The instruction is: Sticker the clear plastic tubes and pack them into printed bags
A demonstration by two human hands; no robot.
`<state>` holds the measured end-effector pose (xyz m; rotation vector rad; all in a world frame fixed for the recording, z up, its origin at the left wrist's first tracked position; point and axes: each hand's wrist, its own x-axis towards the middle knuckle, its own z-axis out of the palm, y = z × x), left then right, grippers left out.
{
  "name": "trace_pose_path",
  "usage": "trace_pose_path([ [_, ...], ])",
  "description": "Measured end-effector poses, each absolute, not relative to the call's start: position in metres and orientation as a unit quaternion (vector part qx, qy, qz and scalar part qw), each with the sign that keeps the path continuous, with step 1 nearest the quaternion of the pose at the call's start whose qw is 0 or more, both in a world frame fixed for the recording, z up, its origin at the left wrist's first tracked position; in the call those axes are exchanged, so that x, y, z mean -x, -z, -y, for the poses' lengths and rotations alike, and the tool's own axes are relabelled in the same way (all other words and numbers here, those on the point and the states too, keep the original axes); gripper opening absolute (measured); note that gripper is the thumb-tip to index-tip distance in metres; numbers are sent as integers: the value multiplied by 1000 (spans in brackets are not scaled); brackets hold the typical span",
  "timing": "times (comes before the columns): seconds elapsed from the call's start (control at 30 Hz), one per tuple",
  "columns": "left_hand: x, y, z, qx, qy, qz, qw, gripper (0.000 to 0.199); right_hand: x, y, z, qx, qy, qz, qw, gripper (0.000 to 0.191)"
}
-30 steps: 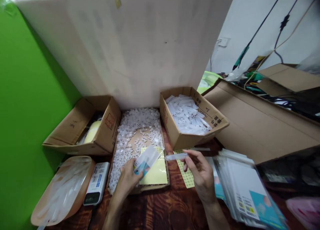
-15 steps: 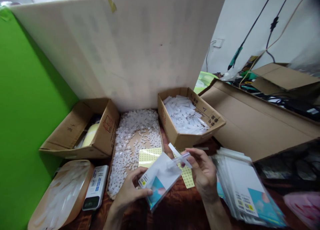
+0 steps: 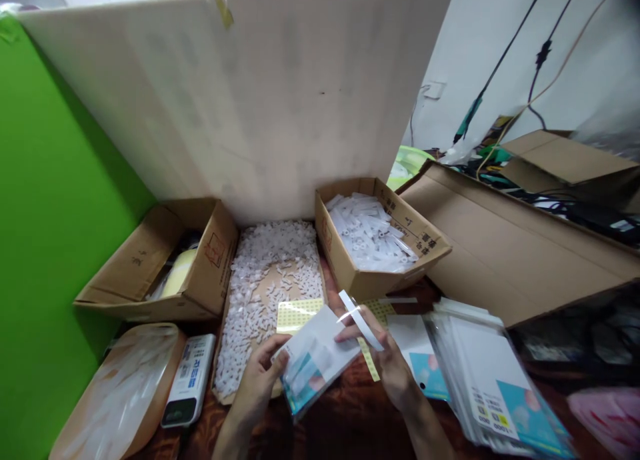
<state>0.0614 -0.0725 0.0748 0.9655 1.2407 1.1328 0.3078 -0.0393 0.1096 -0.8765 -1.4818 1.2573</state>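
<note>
My left hand point(image 3: 263, 373) grips the lower left side of a clear plastic bag point(image 3: 325, 337) with a white and blue printed card. Whitish translucent pieces point(image 3: 307, 373) show through its front. At the bag's upper right mouth is my right hand point(image 3: 387, 353), its fingers apart and reaching to the opening. The bag's white flap strip point(image 3: 364, 321) crosses in front of those fingers. Yellow sticker sheets point(image 3: 299, 315) lie behind the bag. Just right of my right hand, a single card bag point(image 3: 425, 367) lies beside a stack of similar bags point(image 3: 493, 373).
Small white parts cover a cardboard tray point(image 3: 233, 313). A carton point(image 3: 345, 273) of translucent tubes stands behind my right hand. At left are another carton point(image 3: 150, 307), a peach-coloured tub point(image 3: 165, 393) and a white boxy device point(image 3: 190, 380). A large cardboard flap point(image 3: 500, 247) slopes at right.
The translucent pieces my right hand pinched at the bag's mouth now show inside the bag. My right hand's fingers have spread and moved slightly lower. The single card bag has come into view.
</note>
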Motion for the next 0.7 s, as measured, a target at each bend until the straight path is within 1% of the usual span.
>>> trace_pose_path([
  [0.1,-66,-79,73,-416,-488,-550,536,44,-305,-104,38,348,-563,599,451,85],
  [0.13,-68,-80,74,-419,-491,-557,523,42,-304,-102,37,347,-572,594,446,84],
  [0.17,-69,-80,74,-424,-494,-565,508,42,-302,-101,36,350,-576,581,456,82],
  [0.23,-73,-77,74,-437,-503,-587,460,41,-297,-97,35,366,-565,538,507,72],
  [0.27,-74,-75,75,-444,-512,-604,419,39,-294,-95,34,379,-551,509,542,67],
  [0.33,-77,-71,76,-467,-539,-636,294,29,-285,-91,34,404,-522,455,598,58],
  [0.4,-80,-68,78,-547,-545,-618,146,15,-276,-87,36,406,-524,435,610,52],
  [0.43,-81,-68,79,-606,-532,-587,76,17,-272,-85,37,398,-536,439,602,51],
  [0.5,-83,-70,83,-719,-472,-509,-36,35,-265,-82,39,390,-555,457,575,51],
  [0.53,-84,-71,84,-761,-436,-475,-75,40,-263,-80,38,400,-553,459,569,49],
  [0.6,-87,-73,88,-812,-377,-434,-103,40,-262,-76,34,439,-532,451,567,41],
  [0.67,-91,-73,91,-844,-345,-407,-59,38,-267,-74,28,472,-510,452,559,38],
  [0.7,-94,-74,92,-855,-337,-394,-22,43,-270,-74,26,480,-504,461,551,37],
])
